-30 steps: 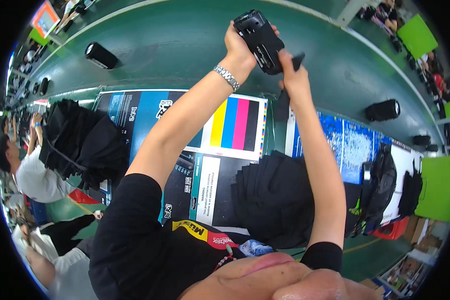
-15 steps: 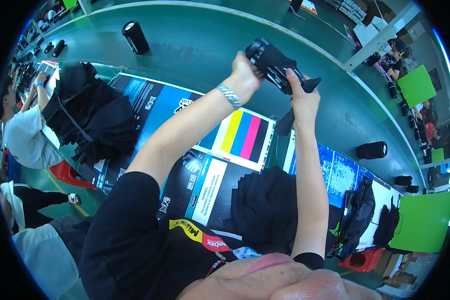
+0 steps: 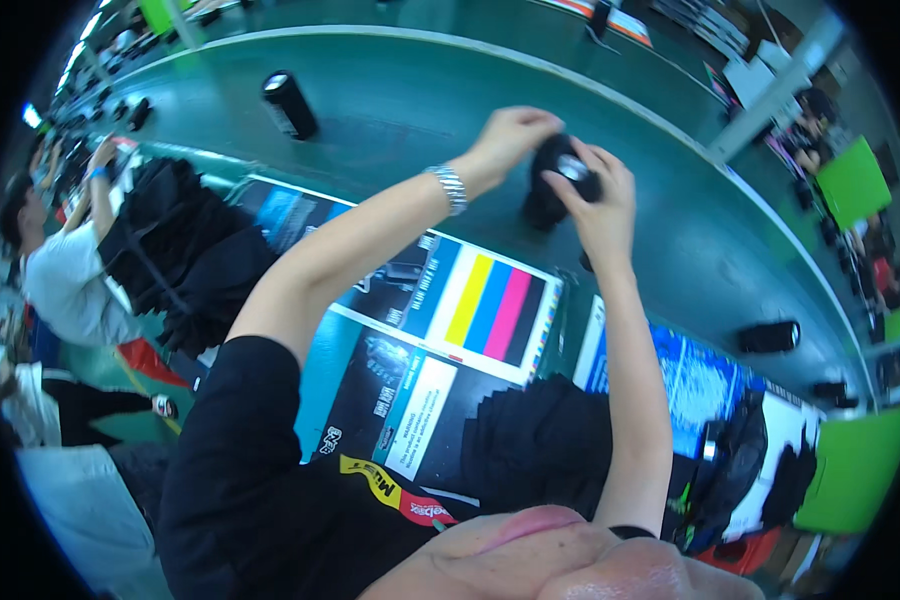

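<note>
My right hand is wrapped round a black cylinder that looks like a portable speaker, thumb across its light-marked end. The cylinder is held tilted over the green bench. At its far end is my left hand, its fingertips pinched together; whatever is between them is too small to make out. Whether black cloth covers part of the cylinder cannot be told. Nearer me, below my hands, lies a stack of black cloth pieces. A larger heap of black cloth sits to the left.
Similar black cylinders stand or lie on the green bench, one at the far left, another at the right. Printed sheets cover the near edge. A co-worker sits at the left. Green panels stand at right.
The cylinder has turned from lying lengthwise to showing its end, and moved slightly down. My left hand has shifted from gripping its end to pinching at its edge. The loose cloth below no longer shows.
</note>
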Demonstrator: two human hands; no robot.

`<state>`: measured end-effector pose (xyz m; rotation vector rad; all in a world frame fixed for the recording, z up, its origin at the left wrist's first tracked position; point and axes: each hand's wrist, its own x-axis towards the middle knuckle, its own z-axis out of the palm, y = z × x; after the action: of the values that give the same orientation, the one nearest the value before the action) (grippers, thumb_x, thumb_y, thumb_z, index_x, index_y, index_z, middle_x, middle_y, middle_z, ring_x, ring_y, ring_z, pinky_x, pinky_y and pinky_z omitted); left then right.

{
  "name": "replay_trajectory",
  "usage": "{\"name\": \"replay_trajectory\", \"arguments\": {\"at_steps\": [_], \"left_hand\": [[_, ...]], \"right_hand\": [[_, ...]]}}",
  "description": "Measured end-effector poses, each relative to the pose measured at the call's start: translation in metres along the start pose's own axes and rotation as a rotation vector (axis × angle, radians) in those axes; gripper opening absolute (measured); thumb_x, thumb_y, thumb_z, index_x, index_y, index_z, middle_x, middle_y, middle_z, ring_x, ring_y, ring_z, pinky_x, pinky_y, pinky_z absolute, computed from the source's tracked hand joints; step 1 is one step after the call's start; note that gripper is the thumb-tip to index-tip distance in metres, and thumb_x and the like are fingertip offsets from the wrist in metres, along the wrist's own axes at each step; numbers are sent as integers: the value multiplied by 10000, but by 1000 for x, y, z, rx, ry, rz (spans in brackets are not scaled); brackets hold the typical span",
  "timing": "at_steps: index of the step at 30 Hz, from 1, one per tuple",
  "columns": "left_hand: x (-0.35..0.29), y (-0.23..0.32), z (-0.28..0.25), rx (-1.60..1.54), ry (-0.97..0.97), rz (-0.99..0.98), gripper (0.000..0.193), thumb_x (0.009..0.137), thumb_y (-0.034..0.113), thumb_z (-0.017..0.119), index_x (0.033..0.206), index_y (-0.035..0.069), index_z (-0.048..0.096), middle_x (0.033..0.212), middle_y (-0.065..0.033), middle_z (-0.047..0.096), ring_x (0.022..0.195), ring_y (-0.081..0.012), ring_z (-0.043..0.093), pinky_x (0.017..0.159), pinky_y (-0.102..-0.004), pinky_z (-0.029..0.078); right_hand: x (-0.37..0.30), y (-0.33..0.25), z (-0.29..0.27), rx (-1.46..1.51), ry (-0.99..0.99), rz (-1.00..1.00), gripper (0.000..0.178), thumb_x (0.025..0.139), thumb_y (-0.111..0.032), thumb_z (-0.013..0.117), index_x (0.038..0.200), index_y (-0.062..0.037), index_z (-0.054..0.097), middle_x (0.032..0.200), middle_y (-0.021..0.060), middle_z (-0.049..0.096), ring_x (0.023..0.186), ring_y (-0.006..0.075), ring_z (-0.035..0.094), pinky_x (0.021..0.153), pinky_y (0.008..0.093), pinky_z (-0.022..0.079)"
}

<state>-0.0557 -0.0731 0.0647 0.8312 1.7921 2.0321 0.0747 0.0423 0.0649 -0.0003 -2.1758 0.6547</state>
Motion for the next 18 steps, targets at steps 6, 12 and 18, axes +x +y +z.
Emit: {"name": "replay_trajectory", "arguments": {"at_steps": [6,12,18], "left_hand": [[15,-8,14,137,-310,-221,311,800,332,728,886,35,692,713,-11,597,631,-84,496,563,-224,404],[22,19,15,699,-181,531,266,712,246,748,711,-3,654,667,-123,606,604,-233,593,562,-347,457],[-18,46,40,605,-141,683,179,692,170,729,681,10,650,684,-103,596,650,-265,605,590,-345,476]], "right_hand": [[-21,19,-6,520,46,448,833,701,-209,828,1353,48,378,1287,208,491,1136,209,526,966,309,415],[-17,17,-3,517,-123,654,447,758,-237,784,1067,37,614,965,57,634,841,127,582,756,257,461],[-12,31,-8,389,-140,809,393,781,-306,753,963,25,644,826,25,623,734,81,537,660,244,435]]}}
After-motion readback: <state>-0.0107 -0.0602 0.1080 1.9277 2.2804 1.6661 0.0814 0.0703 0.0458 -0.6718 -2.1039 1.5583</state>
